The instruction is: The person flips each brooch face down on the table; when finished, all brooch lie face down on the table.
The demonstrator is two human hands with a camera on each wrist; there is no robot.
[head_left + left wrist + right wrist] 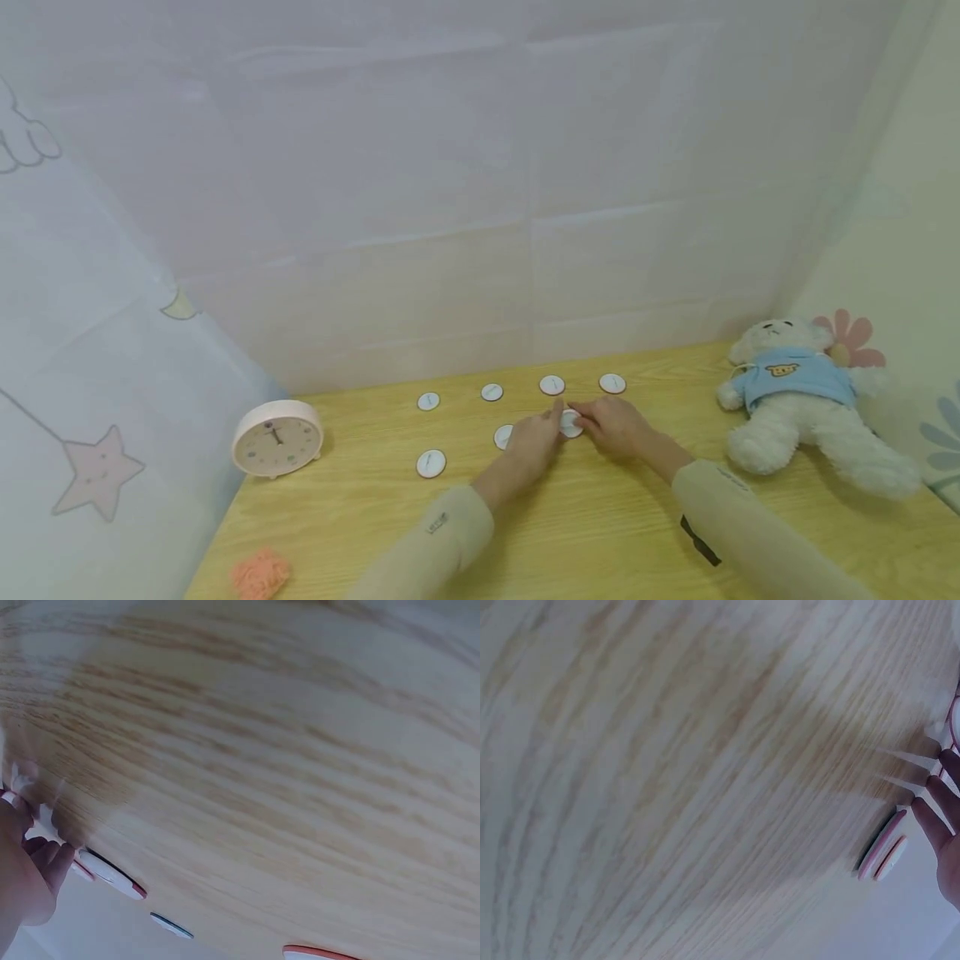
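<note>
In the head view, a round white disc (572, 424) with a thin dark line on its face sits between both hands. My left hand (534, 442) grips its left edge, and my right hand (617, 427) holds it from the right with thumb and index finger. Part of its rim is hidden by the fingers. Another disc (503, 436) is partly covered by the left hand. In the left wrist view, the left hand (34, 866) has bent fingers close to a red-rimmed disc (112, 874). The right wrist view shows the right hand (946, 817) with fingers spread low over the wood.
Behind the hands, several similar discs (552, 385) form a row, with one more disc (431, 463) at front left. A pink clock (277, 439) stands at the left. A plush toy (798, 400) in a blue shirt leans at the right. Fluffy orange material (260, 575) lies near the front.
</note>
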